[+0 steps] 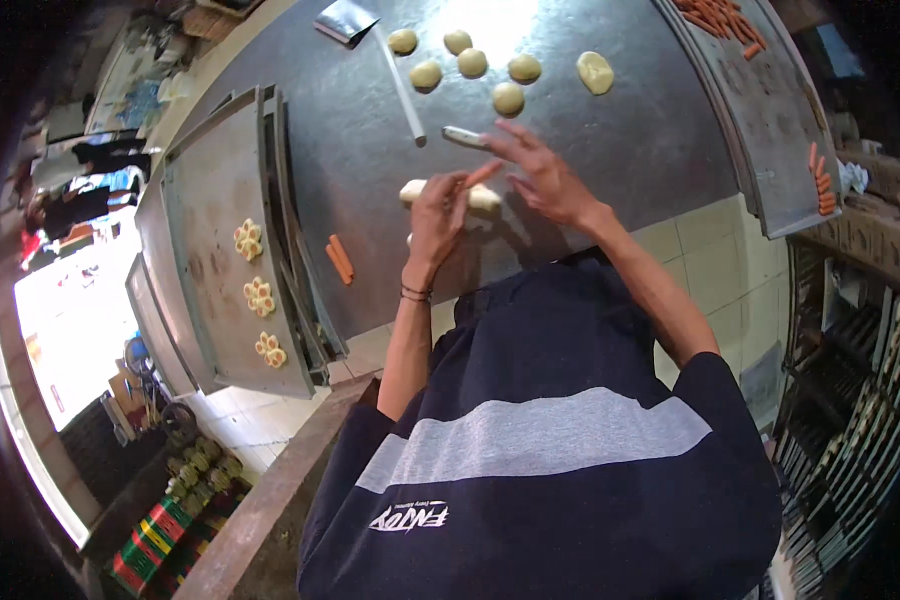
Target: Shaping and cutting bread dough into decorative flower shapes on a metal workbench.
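Note:
My left hand (436, 222) is over the near part of the metal table, its fingers closed around an orange sausage (484, 174). Beneath that hand lies a strip of pale dough (485, 197), partly hidden by the fingers. To the right is my right hand (545, 178), fingers stretched and spread, slightly blurred. Just by its fingertips sits a small knife-like tool (463, 136); whether they touch it I cannot tell. Farther off are several round dough balls (472, 62) and one flattened dough piece (596, 73). Two sausages (339, 259) lie left of my left hand.
On the left, a baking tray (205, 215) carries three flower-shaped dough pieces (259, 297). A white rolling stick (400, 87) and a metal scraper (347, 20) lie at the far left of the table. At right, another tray (770, 130) holds many sausages (722, 22).

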`<action>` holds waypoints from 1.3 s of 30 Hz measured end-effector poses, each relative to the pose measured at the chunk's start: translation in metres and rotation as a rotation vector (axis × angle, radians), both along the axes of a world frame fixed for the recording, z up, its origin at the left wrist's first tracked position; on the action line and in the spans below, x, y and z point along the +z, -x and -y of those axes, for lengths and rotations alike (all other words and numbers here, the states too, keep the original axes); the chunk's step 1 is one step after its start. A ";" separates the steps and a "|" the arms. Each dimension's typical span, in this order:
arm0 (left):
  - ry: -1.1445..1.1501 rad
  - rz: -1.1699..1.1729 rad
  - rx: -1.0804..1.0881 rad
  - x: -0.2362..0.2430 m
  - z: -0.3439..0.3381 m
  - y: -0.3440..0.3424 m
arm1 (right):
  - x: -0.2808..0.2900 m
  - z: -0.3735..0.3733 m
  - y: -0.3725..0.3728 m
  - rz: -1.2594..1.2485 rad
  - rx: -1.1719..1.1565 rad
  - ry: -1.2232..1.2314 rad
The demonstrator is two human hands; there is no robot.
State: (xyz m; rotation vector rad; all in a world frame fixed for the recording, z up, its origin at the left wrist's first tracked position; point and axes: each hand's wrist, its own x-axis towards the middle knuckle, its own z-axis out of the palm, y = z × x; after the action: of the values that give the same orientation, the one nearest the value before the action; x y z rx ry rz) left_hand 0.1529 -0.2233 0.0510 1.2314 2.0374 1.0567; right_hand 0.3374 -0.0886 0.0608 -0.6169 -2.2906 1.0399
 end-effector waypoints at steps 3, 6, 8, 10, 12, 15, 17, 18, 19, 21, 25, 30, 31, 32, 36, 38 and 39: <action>-0.142 -0.012 -0.251 -0.005 -0.053 -0.015 | -0.024 -0.030 -0.014 0.103 0.003 0.004; -0.233 -0.044 -0.252 -0.016 -0.118 -0.023 | -0.016 -0.079 -0.035 0.052 -0.100 0.105; -0.271 -0.024 -0.279 -0.014 -0.163 -0.040 | -0.024 -0.110 -0.056 0.012 -0.208 0.157; -0.307 -0.008 -0.303 -0.015 -0.203 -0.047 | -0.031 -0.137 -0.068 0.027 -0.275 0.145; -0.257 -0.119 -0.389 -0.024 -0.232 -0.043 | -0.029 -0.155 -0.068 0.060 -0.344 0.148; -0.288 -0.149 -0.382 -0.051 -0.260 -0.037 | -0.051 -0.173 -0.059 0.041 -0.387 0.192; -0.211 -0.133 -0.379 -0.069 -0.270 -0.037 | -0.082 -0.184 -0.061 0.051 -0.365 0.170; -0.228 -0.140 -0.400 -0.077 -0.273 -0.035 | -0.092 -0.192 -0.061 0.057 -0.339 0.139; -0.236 -0.152 -0.412 -0.090 -0.271 -0.028 | -0.092 -0.196 -0.058 0.046 -0.322 0.149; -0.224 -0.049 -0.403 -0.093 -0.258 -0.035 | -0.087 -0.186 -0.067 0.060 -0.350 0.230; -0.113 -0.101 -0.316 -0.062 -0.228 -0.056 | -0.063 -0.169 -0.089 0.070 -0.279 0.187; -0.159 -0.285 -0.452 -0.057 -0.236 -0.061 | -0.095 -0.176 -0.079 0.047 -0.180 0.022; -0.166 -0.330 -0.452 -0.057 -0.240 -0.060 | -0.098 -0.180 -0.076 0.032 -0.162 -0.017; -0.166 -0.328 -0.454 -0.057 -0.246 -0.058 | -0.100 -0.183 -0.075 0.017 -0.145 -0.058; -0.142 -0.333 -0.584 -0.071 -0.272 -0.014 | -0.088 -0.198 -0.067 0.125 -0.152 -0.148; -0.137 -0.436 -0.606 -0.071 -0.284 -0.016 | -0.093 -0.211 -0.068 0.161 -0.282 -0.161; -0.141 -0.428 -0.614 -0.064 -0.290 -0.025 | -0.096 -0.211 -0.071 0.169 -0.291 -0.161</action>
State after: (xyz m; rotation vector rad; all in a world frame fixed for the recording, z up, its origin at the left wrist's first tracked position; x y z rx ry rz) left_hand 0.1783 0.0665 -0.0134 2.1238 1.6777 0.6815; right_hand 0.4087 0.1225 -0.0353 -0.9670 -2.3093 0.6809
